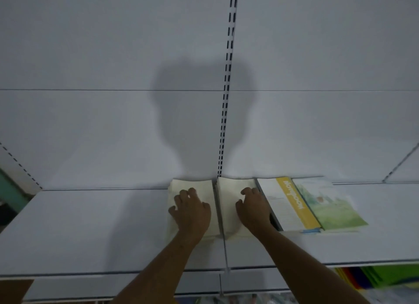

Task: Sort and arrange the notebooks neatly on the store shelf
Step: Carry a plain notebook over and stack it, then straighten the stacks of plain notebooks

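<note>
Several notebooks lie flat in a row at the back of the white shelf [90, 231]. My left hand [191, 209] rests palm down, fingers spread, on a pale cream notebook stack [204, 188]. Beside it, my right hand [252, 209] presses flat on a second cream stack [231, 188]. To the right lies a white notebook with a yellow band [286, 204], and further right a notebook with a green landscape cover [328, 206]. The right hand's outer edge touches the side of the yellow-banded notebook.
A slotted upright [226, 88] runs down the white back panel behind the stacks. Below the shelf's front edge, green and coloured items [381, 278] show at the lower right. A brown cardboard corner [13, 290] sits at the lower left.
</note>
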### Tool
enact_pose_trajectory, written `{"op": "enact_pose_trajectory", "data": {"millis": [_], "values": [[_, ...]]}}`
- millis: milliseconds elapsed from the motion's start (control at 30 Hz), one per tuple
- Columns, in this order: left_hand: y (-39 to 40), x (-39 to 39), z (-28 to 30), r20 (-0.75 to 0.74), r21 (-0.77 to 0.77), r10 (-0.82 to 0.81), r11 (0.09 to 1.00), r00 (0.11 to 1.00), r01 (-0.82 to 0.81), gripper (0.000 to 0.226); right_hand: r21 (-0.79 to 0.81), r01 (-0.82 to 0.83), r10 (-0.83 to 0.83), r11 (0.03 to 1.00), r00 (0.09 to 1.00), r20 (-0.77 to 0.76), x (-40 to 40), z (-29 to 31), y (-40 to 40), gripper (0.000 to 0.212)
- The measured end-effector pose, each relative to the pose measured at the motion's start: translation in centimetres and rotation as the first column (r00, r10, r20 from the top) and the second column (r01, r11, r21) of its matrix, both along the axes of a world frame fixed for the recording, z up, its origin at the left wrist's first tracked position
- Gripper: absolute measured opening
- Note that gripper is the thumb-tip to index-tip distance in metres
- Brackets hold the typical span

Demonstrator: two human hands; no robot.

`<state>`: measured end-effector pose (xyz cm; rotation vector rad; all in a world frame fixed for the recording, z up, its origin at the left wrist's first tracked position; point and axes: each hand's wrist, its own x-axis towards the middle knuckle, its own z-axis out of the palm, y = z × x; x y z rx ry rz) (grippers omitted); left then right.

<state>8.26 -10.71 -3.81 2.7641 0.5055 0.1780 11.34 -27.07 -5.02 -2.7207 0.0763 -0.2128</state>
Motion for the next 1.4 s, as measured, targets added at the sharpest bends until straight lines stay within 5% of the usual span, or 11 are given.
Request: {"op": "enact_pose_trajectory", "data": {"millis": [267, 467, 633, 833, 1067, 1200, 1400], "values": [[-6.2, 0.2, 0.0, 0.017, -0.132, -0.377, 0.917, 0.926, 0.376, 0.037, -0.137, 0.199, -0.217, 0.970, 0.968, -0.129, 0.7, -0.4, -6.9, 0.030], [-7.0, 0.0, -1.1, -0.121, -0.073, -0.431, 0.902, 0.894, 0.425, 0.035, -0.072, 0.162, -0.171, 0.984, 0.973, -0.157, 1.1, -1.0, -7.8, 0.026], [-7.2, 0.1, -1.5, -0.095, -0.089, -0.426, 0.904, 0.900, 0.418, 0.033, -0.027, 0.183, -0.185, 0.983, 0.963, -0.197, 1.7, -0.8, -8.1, 0.025], [-5.2, -0.1, -1.0, 0.118, -0.159, -0.186, 0.966, 0.975, 0.203, 0.028, -0.027, 0.086, -0.087, 0.996, 0.995, -0.046, 1.5, 0.2, -4.9, 0.035], [2.5, -0.5, -0.6, -0.024, -0.069, 0.150, 0.986, 0.988, -0.152, 0.048, 0.300, -0.263, 0.299, 0.917, 0.951, -0.077, 0.6, 0.8, 5.3, 0.035], [6.0, -0.8, -1.0, -0.152, -0.286, 0.190, 0.931, 0.970, -0.227, 0.055, 0.317, -0.161, 0.248, 0.935, 0.933, -0.259, 0.7, 0.6, 9.4, 0.043], [9.0, -0.8, -1.4, -0.286, -0.646, 0.109, 0.712, 0.952, -0.276, 0.058, 0.238, 0.003, 0.101, 0.971, 0.902, -0.421, 0.5, 0.1, 13.1, 0.077]]}}
